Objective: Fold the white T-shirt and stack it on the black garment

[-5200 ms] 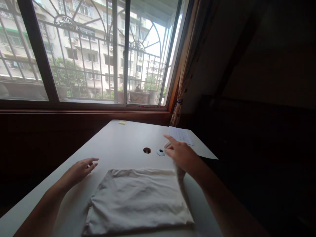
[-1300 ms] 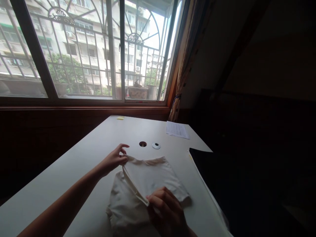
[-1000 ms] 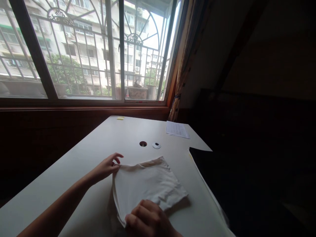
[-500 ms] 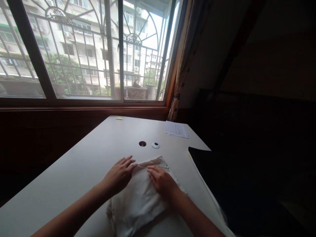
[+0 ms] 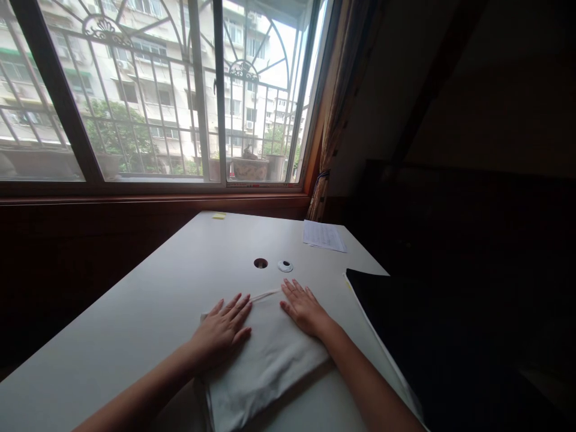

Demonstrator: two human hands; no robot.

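A folded off-white cloth (image 5: 265, 354) lies on the white table (image 5: 148, 312) in front of me. My left hand (image 5: 222, 329) rests flat on the cloth's left part, fingers spread and pointing away from me. My right hand (image 5: 303, 307) lies flat on the cloth's far right corner, fingers apart. Neither hand grips the fabric; both press down on it with the palm.
Beyond the cloth are a round cable hole (image 5: 260, 263) and its white cap (image 5: 285, 266). A printed sheet (image 5: 324, 236) lies at the far right, a yellow note (image 5: 219, 215) by the window. A dark surface (image 5: 450, 336) borders the table's right edge.
The cloth was folded over from a wide flat piece into a smaller stack. In the last half second both hands slid apart and flattened on it, the right one moving towards the far right corner.
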